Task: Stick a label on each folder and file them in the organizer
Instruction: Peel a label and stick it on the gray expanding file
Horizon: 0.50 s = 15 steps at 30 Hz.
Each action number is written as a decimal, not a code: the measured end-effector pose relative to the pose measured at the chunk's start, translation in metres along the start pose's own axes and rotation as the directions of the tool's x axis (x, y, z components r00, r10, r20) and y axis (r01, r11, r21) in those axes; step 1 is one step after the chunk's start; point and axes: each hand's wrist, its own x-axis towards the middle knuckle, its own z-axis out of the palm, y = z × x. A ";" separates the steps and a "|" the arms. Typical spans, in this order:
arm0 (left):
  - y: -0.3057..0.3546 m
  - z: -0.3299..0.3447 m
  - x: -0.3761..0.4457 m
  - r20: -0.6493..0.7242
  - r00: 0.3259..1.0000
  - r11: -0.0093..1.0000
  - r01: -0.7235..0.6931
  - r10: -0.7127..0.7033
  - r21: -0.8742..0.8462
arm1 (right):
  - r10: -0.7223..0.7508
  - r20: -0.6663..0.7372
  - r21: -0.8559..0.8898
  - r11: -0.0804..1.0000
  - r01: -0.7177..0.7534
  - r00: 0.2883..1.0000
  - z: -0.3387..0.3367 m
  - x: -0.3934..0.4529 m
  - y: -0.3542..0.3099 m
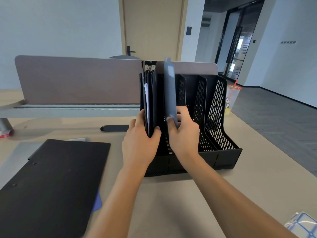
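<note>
Grey folder (169,90) in right-hand grip (183,133)

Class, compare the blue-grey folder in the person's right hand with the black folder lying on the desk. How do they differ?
The blue-grey folder stands upright in the black organizer, gripped by the right hand; the black folder lies flat on the desk, untouched. One is blue-grey, the other black. Both are flat, rectangular folders.
</note>
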 end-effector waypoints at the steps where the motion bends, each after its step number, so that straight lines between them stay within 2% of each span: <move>1: 0.000 0.000 0.000 -0.002 1.000 1.000 0.002 -0.002 0.001 | 0.021 0.032 -0.032 0.999 -0.020 0.999 0.000 -0.005 0.003; 3: -0.002 -0.001 0.001 -0.006 1.000 1.000 0.005 -0.005 0.001 | 0.056 0.072 -0.076 0.996 -0.050 0.996 0.001 -0.012 0.005; 6: -0.004 -0.002 0.003 -0.011 1.000 1.000 0.007 -0.007 0.008 | 0.085 0.090 -0.051 0.995 -0.080 0.992 -0.002 -0.015 0.005; 10: -0.005 0.001 0.004 -0.002 1.000 1.000 -0.004 0.004 0.023 | 0.075 0.128 0.002 0.997 -0.076 0.989 -0.010 -0.017 0.004; 15: -0.007 0.002 0.005 0.003 1.000 1.000 -0.002 0.002 0.028 | 0.048 0.196 -0.075 0.997 -0.034 0.979 -0.017 -0.020 0.003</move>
